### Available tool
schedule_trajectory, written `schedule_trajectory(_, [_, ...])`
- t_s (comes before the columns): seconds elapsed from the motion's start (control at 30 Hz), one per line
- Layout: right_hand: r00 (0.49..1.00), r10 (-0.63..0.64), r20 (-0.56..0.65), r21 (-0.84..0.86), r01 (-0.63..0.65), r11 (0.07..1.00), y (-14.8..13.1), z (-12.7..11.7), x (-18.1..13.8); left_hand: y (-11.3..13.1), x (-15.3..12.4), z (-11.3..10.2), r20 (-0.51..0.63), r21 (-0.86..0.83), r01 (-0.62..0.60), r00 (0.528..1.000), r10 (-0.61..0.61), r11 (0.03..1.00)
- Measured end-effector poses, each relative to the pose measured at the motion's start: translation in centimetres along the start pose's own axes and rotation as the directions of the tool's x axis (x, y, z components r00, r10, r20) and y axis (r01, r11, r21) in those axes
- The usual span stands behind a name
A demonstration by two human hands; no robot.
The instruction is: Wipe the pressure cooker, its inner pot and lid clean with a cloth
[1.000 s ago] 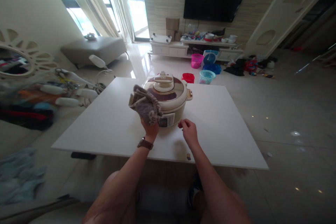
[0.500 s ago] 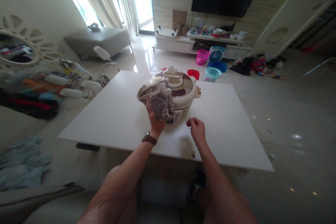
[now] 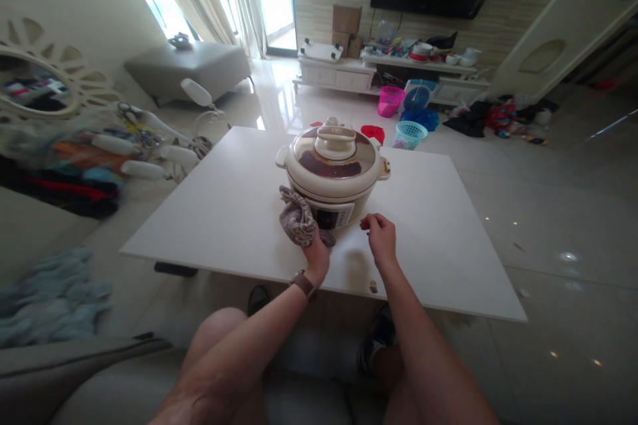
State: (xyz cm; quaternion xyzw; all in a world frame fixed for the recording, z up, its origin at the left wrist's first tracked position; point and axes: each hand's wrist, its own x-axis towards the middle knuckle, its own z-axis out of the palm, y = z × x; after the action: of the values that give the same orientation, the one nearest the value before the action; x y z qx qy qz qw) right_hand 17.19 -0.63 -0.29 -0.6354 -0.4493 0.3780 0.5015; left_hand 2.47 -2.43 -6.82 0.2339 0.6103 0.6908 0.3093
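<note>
Grey-brown cloth (image 3: 297,223) sits bunched in the fingers of the left hand (image 3: 318,256) at the front of the cooker (image 3: 333,179) on the worktop (image 3: 199,219), seemingly for wiping, while the right hand (image 3: 381,240) curls its fingers narrow, nothing visible inside, and the next move probably calls for light pressure around the panel (image 3: 341,216).

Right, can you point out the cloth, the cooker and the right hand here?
Cloth (image 3: 298,222): head view, on its bunched middle.
Cooker (image 3: 333,187): head view, on the cream front rim of its lid.
Right hand (image 3: 382,234): head view, on its back.
</note>
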Motion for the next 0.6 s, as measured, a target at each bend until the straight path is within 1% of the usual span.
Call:
schedule_trajectory(0.07, [1.0, 0.01, -0.007, 0.015, -0.01, 1.0, 0.1, 0.2, 0.0, -1.1, -2.2, -0.4, 0.06, 0.064, 0.019, 0.998, -0.023, 0.998])
schedule_trajectory(0.17, [1.0, 0.014, 0.0, 0.019, -0.014, 1.0, 0.3, 0.5, -0.3, -2.1, -4.2, -0.8, 0.143, 0.117, 0.093, 0.984, -0.109, 0.989])
schedule_trajectory(0.23, [1.0, 0.009, 0.006, 0.014, -0.009, 1.0, 0.4, 0.6, -0.4, -1.9, -4.8, -0.8, 0.172, 0.106, 0.129, 0.974, -0.145, 0.986])
schedule_trajectory(0.3, [1.0, 0.002, 0.008, 0.017, -0.003, 1.0, 0.6, 0.5, -0.5, -1.0, -4.7, -0.6, 0.153, 0.052, 0.13, 0.979, -0.137, 0.99])
schedule_trajectory(0.37, [1.0, -0.002, 0.01, 0.027, 0.002, 1.0, 0.7, 0.4, -0.4, 0.2, -4.0, -0.2, 0.093, -0.023, 0.116, 0.989, -0.114, 0.993])
schedule_trajectory(0.47, [0.999, -0.005, 0.036, 0.025, 0.004, 1.0, 0.9, 0.2, -0.3, 1.6, -1.7, 0.4, 0.018, -0.123, 0.1, 0.995, -0.098, 0.987])
schedule_trajectory(0.6, [0.997, -0.015, 0.075, 0.002, 0.015, 1.0, 1.0, 0.5, -0.1, 1.5, 2.4, 1.0, -0.014, -0.187, 0.051, 0.998, -0.054, 0.981])
